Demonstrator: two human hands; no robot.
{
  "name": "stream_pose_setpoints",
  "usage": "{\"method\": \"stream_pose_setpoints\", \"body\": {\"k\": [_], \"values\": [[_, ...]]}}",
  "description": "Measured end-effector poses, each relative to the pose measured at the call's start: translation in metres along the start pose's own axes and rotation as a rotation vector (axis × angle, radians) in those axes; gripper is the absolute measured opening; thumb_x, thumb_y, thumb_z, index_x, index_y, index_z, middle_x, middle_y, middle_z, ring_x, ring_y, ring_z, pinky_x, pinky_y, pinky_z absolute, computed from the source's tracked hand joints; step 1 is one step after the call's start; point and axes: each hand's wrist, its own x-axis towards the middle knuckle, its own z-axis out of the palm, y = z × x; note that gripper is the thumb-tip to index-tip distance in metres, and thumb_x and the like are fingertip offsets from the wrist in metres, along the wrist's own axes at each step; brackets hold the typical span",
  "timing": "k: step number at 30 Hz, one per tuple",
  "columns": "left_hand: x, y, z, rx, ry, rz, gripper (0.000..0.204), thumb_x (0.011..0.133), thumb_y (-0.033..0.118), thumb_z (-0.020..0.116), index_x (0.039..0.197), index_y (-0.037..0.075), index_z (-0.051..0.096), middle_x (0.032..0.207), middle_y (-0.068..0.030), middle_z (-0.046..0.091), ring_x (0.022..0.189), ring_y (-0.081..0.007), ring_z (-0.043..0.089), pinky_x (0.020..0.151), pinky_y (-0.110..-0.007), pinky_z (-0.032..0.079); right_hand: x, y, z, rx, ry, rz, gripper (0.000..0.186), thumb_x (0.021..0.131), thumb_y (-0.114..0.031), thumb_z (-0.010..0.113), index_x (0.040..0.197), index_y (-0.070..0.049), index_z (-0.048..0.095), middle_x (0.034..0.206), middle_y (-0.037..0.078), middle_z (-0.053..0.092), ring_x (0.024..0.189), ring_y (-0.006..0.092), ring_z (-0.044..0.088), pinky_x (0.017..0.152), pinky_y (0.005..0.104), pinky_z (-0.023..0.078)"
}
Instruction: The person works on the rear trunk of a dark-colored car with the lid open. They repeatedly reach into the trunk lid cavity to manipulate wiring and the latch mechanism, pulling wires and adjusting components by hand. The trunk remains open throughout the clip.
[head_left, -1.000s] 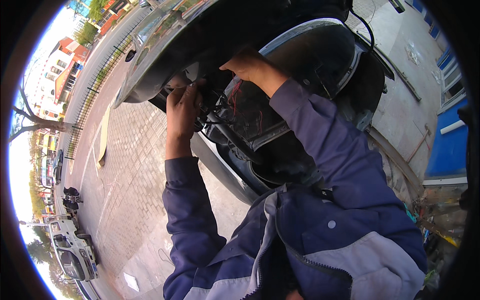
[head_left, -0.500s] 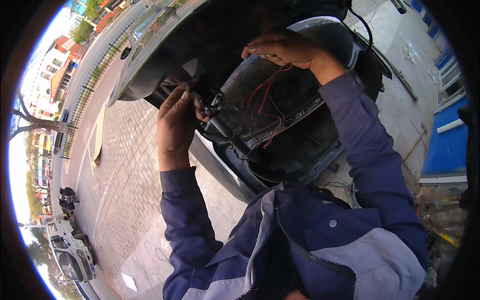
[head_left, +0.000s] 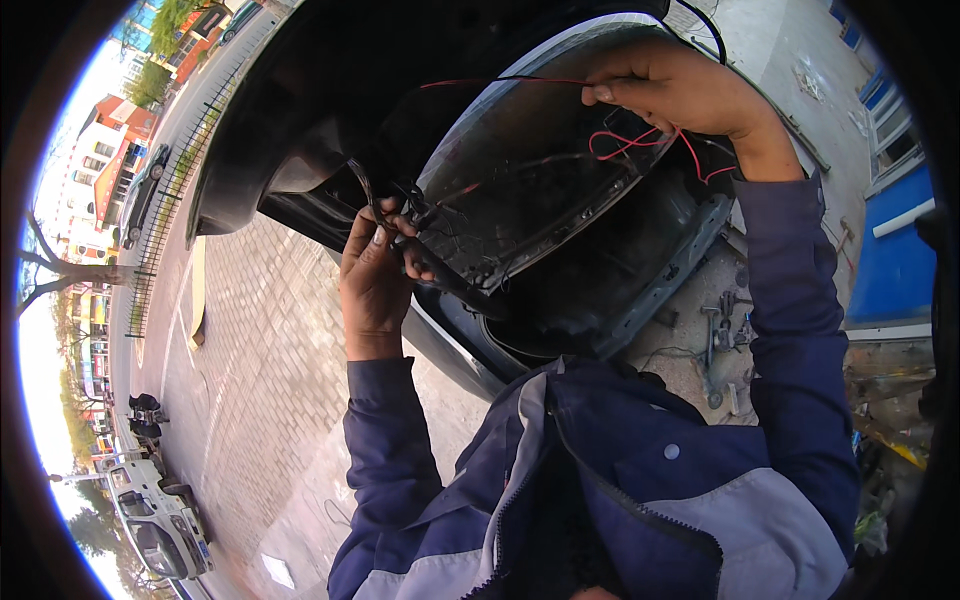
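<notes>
My left hand [head_left: 372, 285] is closed, its thumb and fingers pinching a thin bundle of black wires [head_left: 360, 178] beside the open black lid [head_left: 235, 190] of a car. Loose dark wire ends and a black sleeved cable [head_left: 455, 285] lie against its fingers. Higher up on the right, my right hand [head_left: 690, 88] grips a red wire [head_left: 545, 79] between thumb and fingers. One length of it stretches left toward the lid, while loops hang below the palm. Behind the wires is a dark glass pane [head_left: 530, 165].
Below the glass gapes the car's dark body opening [head_left: 570, 310], with a metal edge [head_left: 665, 275]. Metal tools or parts [head_left: 725, 330] lie on the ground at right, near a blue panel [head_left: 885, 270]. Brick paving [head_left: 265, 350] spreads leftward, with a parked white vehicle [head_left: 155, 515].
My right hand has moved right and slightly up, drawing the red wire out with it. My left hand has shifted a little right and down, still on the black wires.
</notes>
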Motion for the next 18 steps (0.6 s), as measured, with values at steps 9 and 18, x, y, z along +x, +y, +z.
{"method": "stream_pose_setpoints", "body": {"k": [9,18], "values": [[-0.037,0.019,0.066,-0.052,0.152,0.250,0.071,0.104,0.013,0.063,0.161,-0.013,0.031,0.160,-0.0447,0.037,0.082,-0.0222,0.072,0.062,-0.036,0.071,-0.009,0.054,-0.001,-0.232,-0.026,0.114,0.030,0.103,-0.030,0.072,0.111,-0.002,0.078,0.079,0.006,0.069,0.071,0.0160,0.065,0.067,0.0294,0.052],[-0.034,0.027,0.060,-0.084,0.083,0.315,0.060,0.107,0.010,0.058,0.160,-0.009,0.037,0.167,-0.0424,0.026,0.103,-0.0294,0.074,0.064,-0.037,0.072,-0.027,0.083,-0.009,0.558,0.233,0.041,0.032,0.108,-0.024,0.064,0.122,0.003,0.074,0.074,-0.003,0.058,0.061,0.0059,0.054,0.061,0.0242,0.050]]}}
